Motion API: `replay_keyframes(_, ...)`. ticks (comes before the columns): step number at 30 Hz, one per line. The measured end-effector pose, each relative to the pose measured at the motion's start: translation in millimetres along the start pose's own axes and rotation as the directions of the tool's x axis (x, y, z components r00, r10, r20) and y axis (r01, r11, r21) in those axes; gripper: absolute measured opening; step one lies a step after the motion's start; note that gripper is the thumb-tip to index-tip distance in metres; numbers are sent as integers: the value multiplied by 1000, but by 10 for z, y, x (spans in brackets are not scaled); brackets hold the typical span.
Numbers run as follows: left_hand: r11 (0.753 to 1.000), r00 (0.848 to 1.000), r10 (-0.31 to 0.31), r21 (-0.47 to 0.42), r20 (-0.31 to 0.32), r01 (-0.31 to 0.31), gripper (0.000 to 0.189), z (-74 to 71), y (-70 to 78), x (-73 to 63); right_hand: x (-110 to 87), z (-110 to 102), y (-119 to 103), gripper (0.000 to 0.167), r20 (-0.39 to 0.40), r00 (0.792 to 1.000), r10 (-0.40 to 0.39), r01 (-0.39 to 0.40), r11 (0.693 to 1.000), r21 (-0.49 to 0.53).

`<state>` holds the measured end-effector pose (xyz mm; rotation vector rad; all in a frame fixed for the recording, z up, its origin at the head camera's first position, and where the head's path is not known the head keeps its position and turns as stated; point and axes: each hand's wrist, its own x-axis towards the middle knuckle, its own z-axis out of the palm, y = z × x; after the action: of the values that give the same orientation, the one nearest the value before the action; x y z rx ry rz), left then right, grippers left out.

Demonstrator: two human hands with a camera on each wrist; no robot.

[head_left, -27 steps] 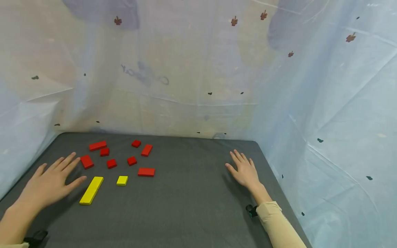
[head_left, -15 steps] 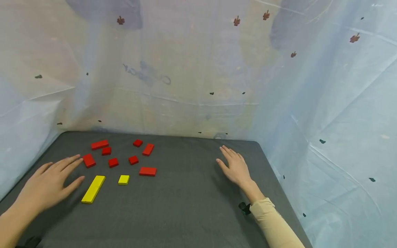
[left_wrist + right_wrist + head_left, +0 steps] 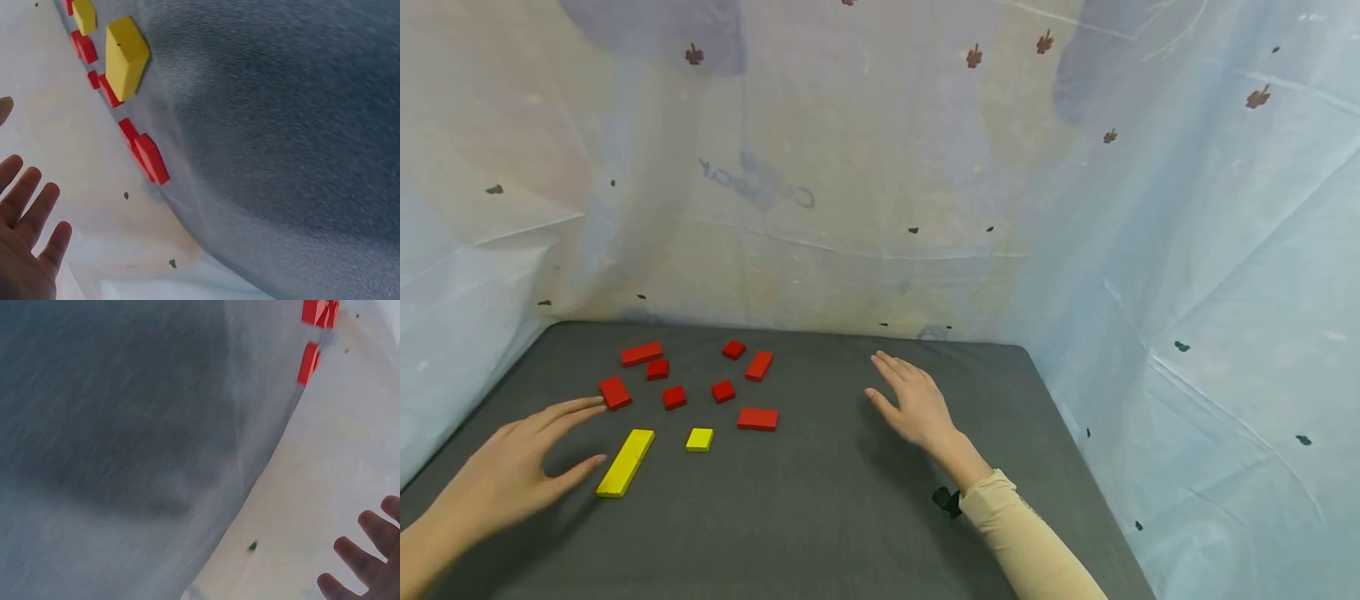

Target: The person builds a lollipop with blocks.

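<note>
My left hand hovers at the left of the dark table, thumb and fingers spread and holding nothing. Just right of its thumb lies a long yellow block. A red block is by its fingertips; whether they touch cannot be told. A small yellow square block lies farther right. Over the middle right of the table my right hand is raised with extended fingers and nothing in it. Nearest to that hand is a flat red rectangular block. In the left wrist view the long yellow block shows its end.
Several more red blocks lie scattered at the back left, among them a long one, a small square and a tilted rectangle. A pale patterned sheet hangs behind the grey cloth-covered table and along its sides.
My right hand has moved left across the table, toward the blocks. The left hand has dipped slightly and its fingers have drawn closer together. The blocks lie where they were.
</note>
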<state>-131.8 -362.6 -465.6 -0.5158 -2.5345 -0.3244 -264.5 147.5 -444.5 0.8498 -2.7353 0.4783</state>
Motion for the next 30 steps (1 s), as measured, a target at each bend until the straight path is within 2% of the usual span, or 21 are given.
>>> replay_keyframes(10,999,995,-10,-39,99,14,92,35,11,-82,218,219,-481,62,82,989,-125,126,992,-13)
replay_keyframes(20,995,982,49,-99,183,-31,107,171,-58,-119,385,454,-974,62,155,966,-209,215,976,-22)
replay_keyframes(26,992,967,48,-123,249,-18,105,228,-86,-134,455,646,-1236,62,196,954,-226,227,974,17)
replay_keyframes(30,992,953,29,-123,302,9,97,247,-97,-130,485,777,-1382,62,193,952,-236,235,972,26)
